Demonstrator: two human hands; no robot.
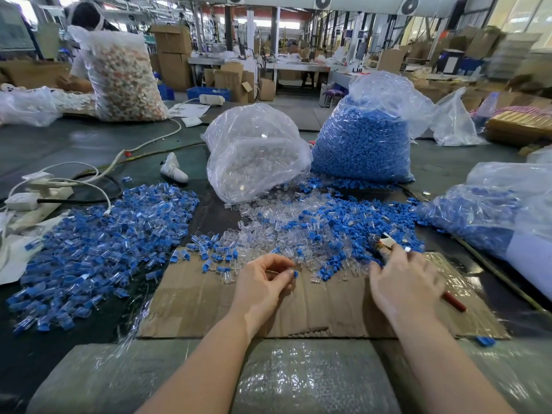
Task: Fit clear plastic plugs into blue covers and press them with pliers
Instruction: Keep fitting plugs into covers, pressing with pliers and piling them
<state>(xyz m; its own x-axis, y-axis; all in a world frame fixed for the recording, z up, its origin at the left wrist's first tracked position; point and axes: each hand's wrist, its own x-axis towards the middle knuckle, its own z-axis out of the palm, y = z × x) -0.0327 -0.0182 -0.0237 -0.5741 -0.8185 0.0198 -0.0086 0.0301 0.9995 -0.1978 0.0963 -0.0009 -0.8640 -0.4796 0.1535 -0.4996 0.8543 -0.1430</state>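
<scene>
At the near edge of the bench [74, 144] there's a strip of bubble wrap [298, 380], then a flattened cardboard sheet [209, 303] where both hands are working. The left hand [264, 280] has its grip pinched together on a small blue cover [295, 274], thumb and fingertips curled round it. The right hand [401, 282] lies over red-handled pliers [452, 300], fingers bent round them, its fingertips at the edge of the mixed pile [328, 231] of loose clear plugs and blue covers just past the cardboard. Toward the left edge sits a big heap of assembled blue-and-clear pieces [98, 240], with a white power strip [35, 195] beyond it. Further back stand two plastic sacks side by side, touching: a bag of clear plugs [257, 156] and a bag of blue covers [364, 144]. Another bag of blue parts [484, 213] slumps at the right edge. Way back, near the far left corner, a person [86, 40] sits behind a tall sack of pale pieces [125, 76].
</scene>
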